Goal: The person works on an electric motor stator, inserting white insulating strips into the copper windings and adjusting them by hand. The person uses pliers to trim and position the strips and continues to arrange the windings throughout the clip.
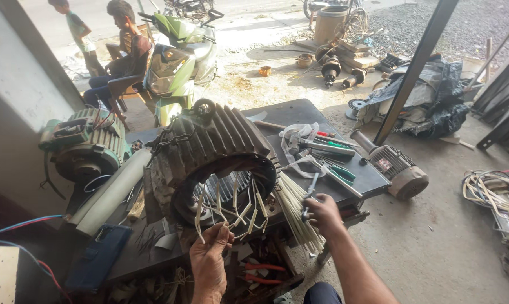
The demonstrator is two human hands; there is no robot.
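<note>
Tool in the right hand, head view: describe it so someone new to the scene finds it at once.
Start at the big ribbed motor housing lying on the dark workbench. Just right of its open mouth, past the fan of pale strips, the right hand grips a slim metal tool pointing up and away. Unlike the green-handled tools lying flat on the bench behind it, this one is held off the surface.

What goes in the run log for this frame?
left hand: pinching leads | right hand: holding tool | stator: on bench

motor housing [209, 146]: ribbed metal, dull, grimy | tool [309, 197]: shiny metal | workbench [299, 112]: dark, matt
</note>
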